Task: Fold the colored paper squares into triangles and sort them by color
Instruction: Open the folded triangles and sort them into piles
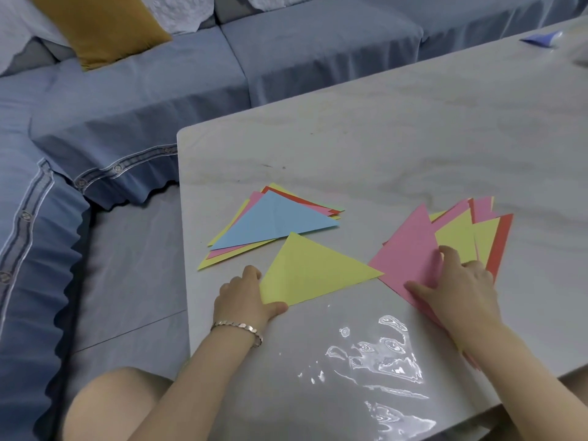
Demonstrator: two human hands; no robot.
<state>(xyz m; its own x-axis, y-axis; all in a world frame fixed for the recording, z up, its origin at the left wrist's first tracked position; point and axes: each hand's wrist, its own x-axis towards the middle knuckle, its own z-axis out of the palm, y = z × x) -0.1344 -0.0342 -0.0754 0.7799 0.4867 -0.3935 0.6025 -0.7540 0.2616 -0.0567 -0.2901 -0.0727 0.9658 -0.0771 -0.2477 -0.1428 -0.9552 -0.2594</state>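
Note:
A folded yellow triangle (313, 272) lies on the table, and my left hand (245, 297) pinches its near left corner between thumb and fingers. Behind it sits a stack of folded triangles (273, 222) with a blue one on top and yellow, pink and red ones below. To the right lies a fanned pile of paper (464, 237) in pink, yellow and red. My right hand (461, 281) rests on that pile with fingers spread flat over the top pink sheet (410, 253).
The grey marble table (381, 148) has a clear plastic sleeve (375, 354) lying near its front edge. A blue paper piece (541, 38) lies at the far right corner. A blue sofa (127, 106) with a mustard cushion (101, 27) wraps around the left and back.

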